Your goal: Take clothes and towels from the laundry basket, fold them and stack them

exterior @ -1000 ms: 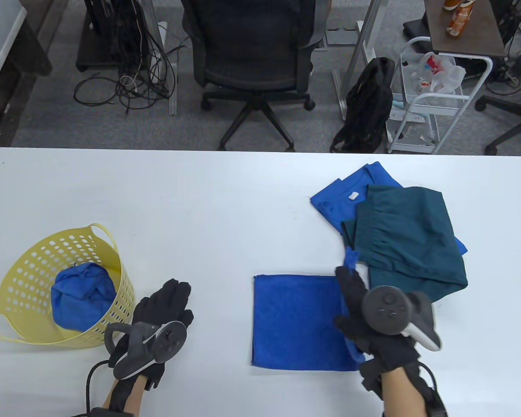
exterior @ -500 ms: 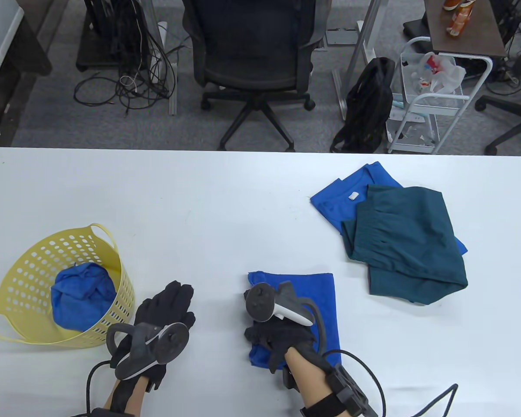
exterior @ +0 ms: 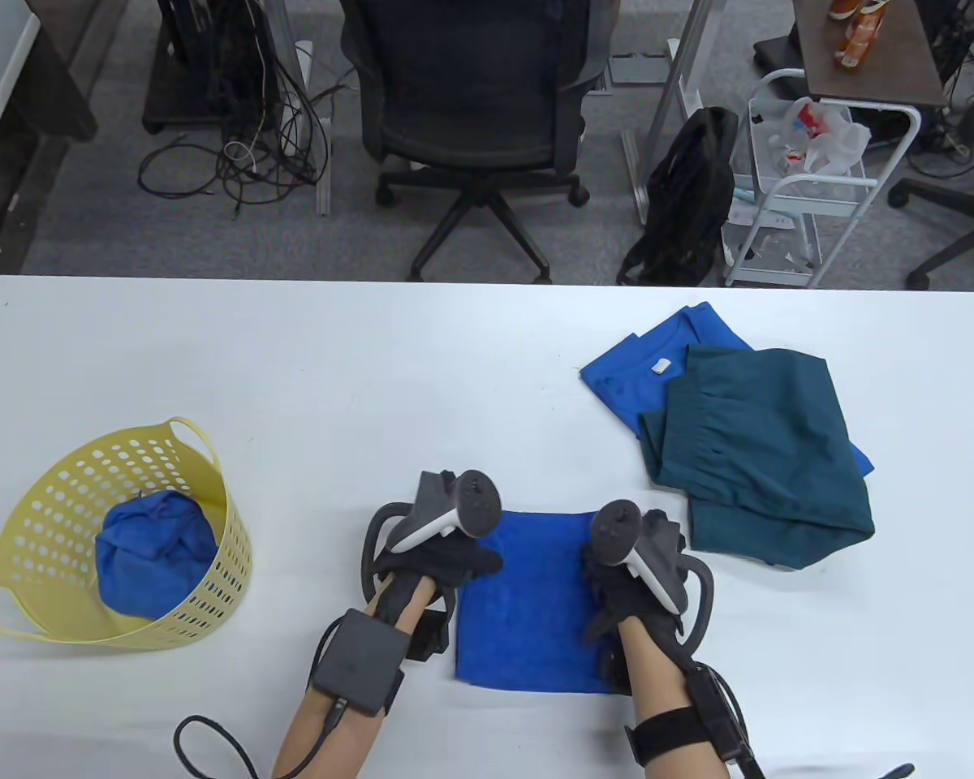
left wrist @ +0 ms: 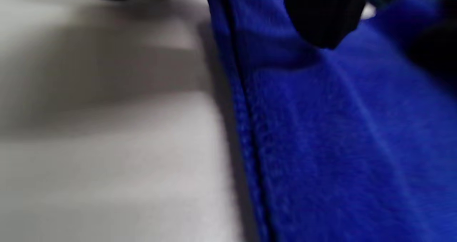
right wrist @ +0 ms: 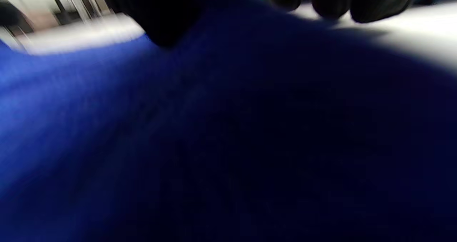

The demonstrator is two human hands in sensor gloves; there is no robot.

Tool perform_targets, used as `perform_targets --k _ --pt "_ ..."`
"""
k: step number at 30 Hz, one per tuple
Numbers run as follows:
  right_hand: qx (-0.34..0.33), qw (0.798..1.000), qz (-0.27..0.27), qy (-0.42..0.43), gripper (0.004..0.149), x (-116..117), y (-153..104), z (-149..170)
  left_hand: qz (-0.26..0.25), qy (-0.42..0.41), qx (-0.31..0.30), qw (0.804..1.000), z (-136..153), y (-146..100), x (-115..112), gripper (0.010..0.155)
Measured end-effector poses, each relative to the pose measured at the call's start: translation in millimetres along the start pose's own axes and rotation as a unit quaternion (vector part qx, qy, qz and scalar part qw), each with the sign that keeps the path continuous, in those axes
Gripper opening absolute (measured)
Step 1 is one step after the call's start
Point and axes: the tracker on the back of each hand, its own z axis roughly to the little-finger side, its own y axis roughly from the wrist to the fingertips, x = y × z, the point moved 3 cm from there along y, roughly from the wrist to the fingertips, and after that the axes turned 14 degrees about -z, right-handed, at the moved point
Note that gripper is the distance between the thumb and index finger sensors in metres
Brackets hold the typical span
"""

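Note:
A folded blue towel (exterior: 536, 608) lies flat on the white table (exterior: 373, 389) near the front edge. My left hand (exterior: 475, 561) rests on its left edge; in the left wrist view a fingertip (left wrist: 323, 17) presses on the towel (left wrist: 339, 145) beside its hem. My right hand (exterior: 657, 531) rests on the towel's right edge and far right corner. In the right wrist view the towel (right wrist: 178, 127) fills the frame and the fingers (right wrist: 332, 3) reach past its edge. A yellow laundry basket (exterior: 235, 552) at the left holds a crumpled blue cloth (exterior: 154, 556).
A folded blue shirt (exterior: 633, 365) lies at the right of the table, with folded dark teal shorts (exterior: 763, 446) on top of it, close to my right hand. An office chair (exterior: 471, 97) and a cart (exterior: 812, 203) stand beyond the table's far edge.
My right hand carried the towel's right side over to the left, folding it in half, then moved back to the right edge. My left hand moved from beside the basket to the towel's left edge.

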Motion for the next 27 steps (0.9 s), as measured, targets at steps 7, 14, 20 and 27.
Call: perform_targets --k 7,14,20,27 --pt "-0.234 0.954 -0.081 0.170 0.044 -41.7 -35.9 18.8 0.006 0.012 -0.096 0.995 -7.8 11.8 22.4 0.054" --pt "-0.123 0.941 0.093 0.303 0.052 -147.0 -41.9 78.4 -0.134 -0.219 -0.118 0.959 -43.2 7.3 142.6 0.071" --pt "0.092 0.964 0.148 0.199 0.081 -183.5 -28.2 126.1 -0.261 -0.193 -0.083 0.942 -44.8 -11.5 168.5 0.090" --pt "-0.094 0.984 0.075 0.134 0.071 -117.0 -43.9 53.1 -0.279 0.038 -0.080 0.956 -15.9 -87.4 121.9 0.082"
